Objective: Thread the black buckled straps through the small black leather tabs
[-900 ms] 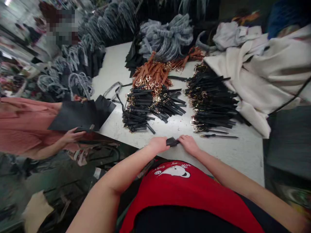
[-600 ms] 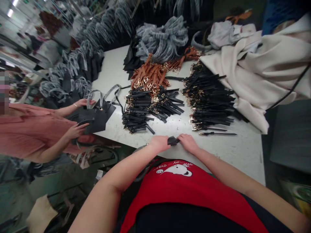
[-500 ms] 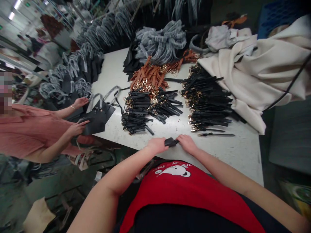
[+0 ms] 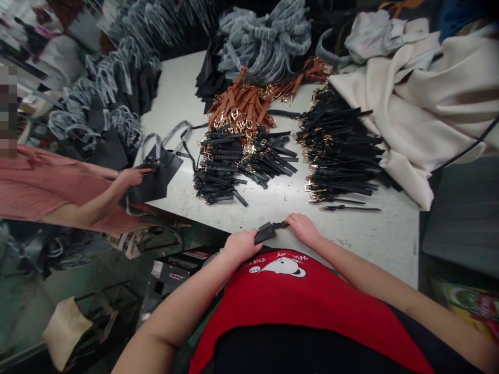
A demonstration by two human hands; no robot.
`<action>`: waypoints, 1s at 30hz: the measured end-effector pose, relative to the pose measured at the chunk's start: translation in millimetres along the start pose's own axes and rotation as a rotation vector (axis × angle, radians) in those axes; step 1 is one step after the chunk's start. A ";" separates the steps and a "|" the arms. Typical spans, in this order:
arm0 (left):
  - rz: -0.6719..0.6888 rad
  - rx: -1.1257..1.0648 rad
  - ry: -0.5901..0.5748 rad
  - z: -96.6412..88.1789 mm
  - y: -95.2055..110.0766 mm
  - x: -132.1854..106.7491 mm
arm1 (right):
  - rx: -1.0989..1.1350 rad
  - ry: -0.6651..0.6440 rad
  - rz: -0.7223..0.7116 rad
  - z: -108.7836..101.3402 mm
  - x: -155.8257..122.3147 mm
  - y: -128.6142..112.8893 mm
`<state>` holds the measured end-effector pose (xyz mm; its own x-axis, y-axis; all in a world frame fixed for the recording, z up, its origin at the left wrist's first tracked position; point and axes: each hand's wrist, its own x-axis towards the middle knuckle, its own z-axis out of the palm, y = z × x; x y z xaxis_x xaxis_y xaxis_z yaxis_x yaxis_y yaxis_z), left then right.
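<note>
Close to the table's front edge, my left hand point(image 4: 242, 244) is closed around one end of a flat black leather piece point(image 4: 265, 234). A narrow black strap point(image 4: 279, 225) runs from that piece to the right, and the fingers of my right hand point(image 4: 302, 228) pinch its far end. Beyond my hands lies a pile of short black straps with gold buckles point(image 4: 222, 156). A larger pile of similar black straps point(image 4: 339, 150) is stacked to the right, with a single strap point(image 4: 351, 209) lying in front of it.
Brown straps with gold clasps point(image 4: 241, 106) and wrapped grey handles point(image 4: 265, 44) lie farther back on the white table point(image 4: 171, 98). Cream material point(image 4: 413, 98) covers the right rear. At left, a co-worker's hand point(image 4: 134, 176) is on a black bag point(image 4: 166, 174). A dark machine point(image 4: 167, 278) stands below.
My left hand has moved slightly down and left, and the strap between my hands shows more. The co-worker's raised hand has lowered to the bag. The view has shifted a little.
</note>
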<state>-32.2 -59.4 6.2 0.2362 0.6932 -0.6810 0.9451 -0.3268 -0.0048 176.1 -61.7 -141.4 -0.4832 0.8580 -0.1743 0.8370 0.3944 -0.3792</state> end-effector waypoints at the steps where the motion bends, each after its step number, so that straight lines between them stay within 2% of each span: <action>1: 0.016 -0.004 0.006 -0.7 7.8 3.4 | 0.011 0.000 -0.018 2.2 -0.3 0.5; 5: 0.057 -0.037 0.050 -4.3 25.7 16.1 | 0.039 0.002 -0.044 8.6 1.3 3.0; 11: 0.010 -0.012 0.017 -3.1 9.2 13.7 | 0.063 0.034 -0.033 10.1 0.8 4.5; 17: 0.037 -0.059 0.044 -2.7 14.4 24.0 | 0.082 0.015 -0.017 9.3 0.9 4.9; 19: 0.004 -0.081 0.049 -4.4 2.6 22.8 | 0.072 -0.015 -0.017 8.2 -3.9 6.3; 24: -0.213 -0.196 0.115 -6.6 -48.4 5.4 | 0.078 -0.138 0.017 -2.8 -14.5 13.3; 27: -0.277 -0.257 0.151 -4.2 -60.8 -0.6 | 0.106 -0.128 0.030 -23.4 9.8 13.7; 30: -0.260 -0.304 0.161 -0.2 -60.3 -1.0 | 0.104 -0.010 0.067 -49.8 65.6 9.8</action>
<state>-89.4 -40.3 7.3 -0.0089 0.8268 -0.5624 0.9957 0.0595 0.0716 165.4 14.8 -111.4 -0.4304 0.8775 -0.2114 0.8364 0.2996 -0.4590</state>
